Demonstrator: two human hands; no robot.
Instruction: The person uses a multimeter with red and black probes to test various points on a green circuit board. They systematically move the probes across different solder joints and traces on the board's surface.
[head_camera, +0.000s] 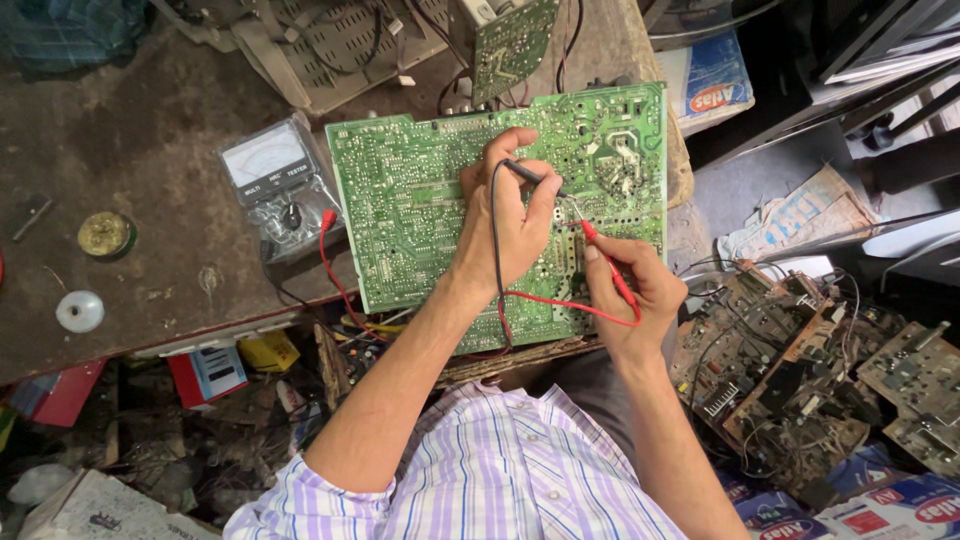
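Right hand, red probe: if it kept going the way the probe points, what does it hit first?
The right hand aims the red probe up-left, its tip at or just above the green circuit board. Straight on, it would likely first meet the board's solder side, near the black probe held by the left hand. Depth is unclear.
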